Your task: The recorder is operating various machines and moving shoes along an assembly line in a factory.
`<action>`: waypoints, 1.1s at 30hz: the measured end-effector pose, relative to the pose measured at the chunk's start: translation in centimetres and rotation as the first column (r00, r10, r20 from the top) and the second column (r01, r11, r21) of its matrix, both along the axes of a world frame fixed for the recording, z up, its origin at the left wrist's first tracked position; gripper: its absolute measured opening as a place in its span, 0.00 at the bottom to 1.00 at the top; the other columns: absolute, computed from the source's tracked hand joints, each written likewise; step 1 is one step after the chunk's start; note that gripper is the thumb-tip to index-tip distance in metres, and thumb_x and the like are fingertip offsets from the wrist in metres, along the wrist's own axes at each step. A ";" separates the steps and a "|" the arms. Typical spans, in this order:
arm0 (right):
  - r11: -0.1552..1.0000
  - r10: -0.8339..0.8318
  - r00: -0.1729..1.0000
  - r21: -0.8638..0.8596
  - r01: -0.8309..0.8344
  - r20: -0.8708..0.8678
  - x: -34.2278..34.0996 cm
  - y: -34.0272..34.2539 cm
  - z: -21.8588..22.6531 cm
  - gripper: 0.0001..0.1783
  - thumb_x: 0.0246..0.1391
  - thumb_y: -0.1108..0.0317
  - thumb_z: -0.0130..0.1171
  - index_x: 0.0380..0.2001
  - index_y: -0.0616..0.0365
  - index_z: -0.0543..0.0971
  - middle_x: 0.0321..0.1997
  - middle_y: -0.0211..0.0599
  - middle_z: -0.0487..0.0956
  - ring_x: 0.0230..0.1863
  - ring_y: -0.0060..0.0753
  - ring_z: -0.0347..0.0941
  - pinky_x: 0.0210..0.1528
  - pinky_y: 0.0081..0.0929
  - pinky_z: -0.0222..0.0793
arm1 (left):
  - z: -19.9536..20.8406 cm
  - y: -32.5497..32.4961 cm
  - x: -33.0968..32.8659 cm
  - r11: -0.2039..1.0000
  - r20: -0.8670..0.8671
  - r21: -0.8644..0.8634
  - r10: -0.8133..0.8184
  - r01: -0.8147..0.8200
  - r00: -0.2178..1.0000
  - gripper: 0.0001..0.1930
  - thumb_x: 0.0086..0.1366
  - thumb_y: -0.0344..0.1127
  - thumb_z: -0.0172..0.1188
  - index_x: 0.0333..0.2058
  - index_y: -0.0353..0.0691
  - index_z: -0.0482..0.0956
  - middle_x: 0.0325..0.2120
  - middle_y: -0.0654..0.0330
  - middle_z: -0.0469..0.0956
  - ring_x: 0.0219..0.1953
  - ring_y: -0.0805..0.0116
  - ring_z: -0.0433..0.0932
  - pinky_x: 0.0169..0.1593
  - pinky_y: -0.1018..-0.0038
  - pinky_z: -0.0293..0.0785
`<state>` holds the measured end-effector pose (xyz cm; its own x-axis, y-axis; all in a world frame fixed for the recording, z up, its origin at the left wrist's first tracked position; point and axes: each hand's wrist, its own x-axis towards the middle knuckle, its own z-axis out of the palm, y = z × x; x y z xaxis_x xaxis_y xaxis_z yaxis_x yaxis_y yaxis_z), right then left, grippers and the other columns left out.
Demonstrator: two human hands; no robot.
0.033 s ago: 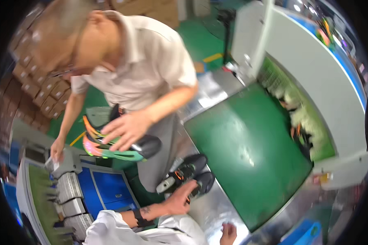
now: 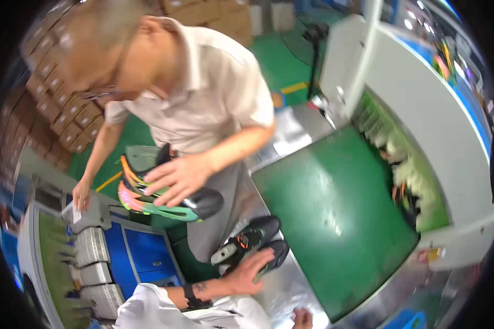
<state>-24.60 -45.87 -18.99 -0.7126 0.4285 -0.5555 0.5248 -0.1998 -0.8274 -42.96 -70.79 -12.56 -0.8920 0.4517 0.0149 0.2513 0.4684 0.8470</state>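
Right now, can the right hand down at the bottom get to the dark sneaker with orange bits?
Probably yes. The right hand lies on the shiny metal table, close to the dark sneaker with orange accents, with nothing between them. But the left hand already rests on that sneaker, so it may get crowded.

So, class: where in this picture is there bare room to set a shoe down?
The green belt is bare between the dark shoes under the left hand and the machine mouth. Crowded: the steel edge near the shoes.
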 end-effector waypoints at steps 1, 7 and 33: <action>0.998 -0.008 0.999 -0.063 0.011 0.039 -0.7 0.0 -0.2 0.19 0.60 0.67 0.56 0.51 0.67 0.70 0.46 0.42 0.77 0.44 0.35 0.76 0.45 0.30 0.75 | 0.4 1.6 -0.9 0.997 -0.067 0.071 -0.008 0.012 0.998 0.38 0.50 0.26 0.58 0.62 0.32 0.56 0.62 0.45 0.58 0.66 0.48 0.56 0.67 0.63 0.53; 0.987 0.153 0.982 0.075 -0.145 -0.107 -5.2 4.2 0.8 0.18 0.61 0.64 0.56 0.49 0.65 0.73 0.47 0.39 0.77 0.45 0.30 0.74 0.43 0.26 0.73 | 0.3 15.3 -3.0 0.915 0.029 -0.060 -0.399 0.400 0.917 0.39 0.49 0.26 0.59 0.61 0.29 0.56 0.55 0.42 0.63 0.59 0.46 0.64 0.61 0.57 0.62; 0.517 0.250 0.794 0.617 -0.593 0.554 -49.1 52.4 -5.1 0.24 0.55 0.51 0.57 0.48 0.57 0.79 0.45 0.39 0.82 0.48 0.31 0.75 0.55 0.30 0.66 | -22.8 26.0 -36.0 0.960 -0.318 -0.237 -0.222 0.149 0.922 0.27 0.55 0.41 0.59 0.52 0.32 0.70 0.59 0.44 0.63 0.63 0.48 0.62 0.65 0.53 0.58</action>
<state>-73.66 6.56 -24.09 -0.7468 0.4978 -0.4410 0.6445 0.7053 -0.2953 -78.96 -44.82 -35.33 -0.7496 0.6340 0.1901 0.6046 0.5389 0.5866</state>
